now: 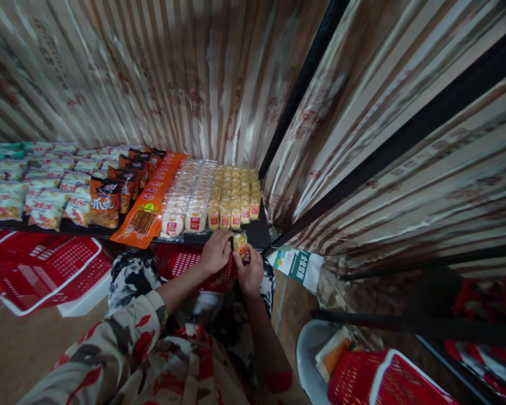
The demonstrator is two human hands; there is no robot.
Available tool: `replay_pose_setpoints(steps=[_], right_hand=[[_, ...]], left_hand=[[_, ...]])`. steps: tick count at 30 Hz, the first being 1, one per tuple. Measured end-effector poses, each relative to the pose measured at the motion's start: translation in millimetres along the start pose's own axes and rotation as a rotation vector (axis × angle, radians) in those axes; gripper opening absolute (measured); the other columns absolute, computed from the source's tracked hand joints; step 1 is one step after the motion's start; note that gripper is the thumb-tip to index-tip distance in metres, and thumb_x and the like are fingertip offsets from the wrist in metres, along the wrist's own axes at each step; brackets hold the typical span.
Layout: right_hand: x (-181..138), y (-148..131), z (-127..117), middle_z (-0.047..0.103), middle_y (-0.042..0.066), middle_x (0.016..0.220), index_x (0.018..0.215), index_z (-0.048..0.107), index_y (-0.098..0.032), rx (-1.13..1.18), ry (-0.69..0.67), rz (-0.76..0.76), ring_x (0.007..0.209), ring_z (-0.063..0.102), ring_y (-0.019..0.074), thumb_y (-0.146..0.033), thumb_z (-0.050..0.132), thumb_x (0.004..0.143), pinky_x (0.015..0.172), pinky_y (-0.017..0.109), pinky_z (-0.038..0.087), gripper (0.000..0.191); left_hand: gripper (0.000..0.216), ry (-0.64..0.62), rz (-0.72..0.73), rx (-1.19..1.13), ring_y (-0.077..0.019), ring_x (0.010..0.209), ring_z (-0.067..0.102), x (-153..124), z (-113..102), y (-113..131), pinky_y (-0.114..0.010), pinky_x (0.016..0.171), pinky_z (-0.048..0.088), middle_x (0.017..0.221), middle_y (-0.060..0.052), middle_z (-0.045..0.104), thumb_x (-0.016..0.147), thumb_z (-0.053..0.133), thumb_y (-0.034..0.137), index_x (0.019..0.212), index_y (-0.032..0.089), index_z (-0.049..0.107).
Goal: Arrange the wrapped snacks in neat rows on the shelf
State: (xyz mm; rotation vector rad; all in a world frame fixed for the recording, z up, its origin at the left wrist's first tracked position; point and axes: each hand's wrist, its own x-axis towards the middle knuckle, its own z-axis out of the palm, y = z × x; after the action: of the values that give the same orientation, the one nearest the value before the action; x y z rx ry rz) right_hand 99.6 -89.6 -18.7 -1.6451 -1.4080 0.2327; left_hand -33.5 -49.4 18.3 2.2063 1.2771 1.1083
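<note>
Between my hands, just over the front edge of the black shelf, is a small yellow snack pack [240, 243] in clear wrapping with a red-and-yellow label. My left hand [216, 253] has its fingers curled against the pack's left side. From below and the right, my right hand [250, 273] pinches it with thumb and fingers. Right behind it stand rows of matching yellow packs [235, 197]. To their left lie rows of round white wrapped cakes [195, 216], then a long orange snack bag [147, 211].
Orange-black bags [104, 202] and pale snack bags [46, 205] fill the shelf's left. Red baskets stand below left [63, 264] and lower right [362, 377], the latter by a pale basin [306, 351]. Black frame bars [362, 163] cross the patterned curtain [160, 73].
</note>
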Motion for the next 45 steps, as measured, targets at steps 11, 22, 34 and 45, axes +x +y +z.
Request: replay_pose_setpoints(steps=[11, 22, 34, 45], right_hand=[[60.0, 9.2, 3.2, 0.058, 0.015, 0.101, 0.115, 0.056, -0.012, 0.028, 0.081, 0.107, 0.088, 0.055, 0.0220, -0.050, 0.049, 0.083, 0.071, 0.034, 0.051, 0.050], [84.8, 18.1, 33.8, 0.060, 0.018, 0.102, 0.114, 0.055, -0.008, -0.091, 0.064, 0.056, 0.097, 0.054, 0.0266, -0.037, 0.053, 0.084, 0.089, 0.042, 0.043, 0.042], [78.4, 23.4, 35.8, 0.055, 0.015, 0.111, 0.118, 0.052, -0.015, 0.047, 0.089, 0.037, 0.100, 0.053, 0.0222, -0.035, 0.045, 0.087, 0.085, 0.039, 0.047, 0.037], [79.1, 18.6, 34.5, 0.054, 0.012, 0.104, 0.104, 0.053, -0.015, 0.082, 0.064, 0.068, 0.097, 0.053, 0.0205, -0.030, 0.048, 0.085, 0.080, 0.036, 0.051, 0.025]], left_hand=[[0.053, -0.212, 0.253, 0.338, -0.0272, 0.143, 0.008, 24.2, 17.2, -8.9, -0.051, 0.114, 0.023, 0.146, -0.015, 0.037, 0.075, 0.045, 0.007, 0.128, 0.008, 0.049], [0.059, -0.267, 0.253, 0.446, -0.0273, 0.143, 0.007, 26.2, 23.6, -24.7, -0.046, 0.116, 0.015, 0.150, -0.013, 0.030, 0.077, 0.046, 0.012, 0.136, 0.006, 0.041], [0.057, -0.251, 0.276, 0.402, -0.0246, 0.143, 0.005, 23.5, 24.6, -28.8, -0.049, 0.115, 0.017, 0.149, -0.014, 0.031, 0.079, 0.042, 0.010, 0.136, 0.007, 0.041], [0.052, -0.272, 0.311, 0.417, -0.0232, 0.143, 0.007, 18.0, 28.0, -35.9, -0.050, 0.116, 0.014, 0.149, -0.014, 0.032, 0.086, 0.038, 0.012, 0.137, 0.007, 0.039]])
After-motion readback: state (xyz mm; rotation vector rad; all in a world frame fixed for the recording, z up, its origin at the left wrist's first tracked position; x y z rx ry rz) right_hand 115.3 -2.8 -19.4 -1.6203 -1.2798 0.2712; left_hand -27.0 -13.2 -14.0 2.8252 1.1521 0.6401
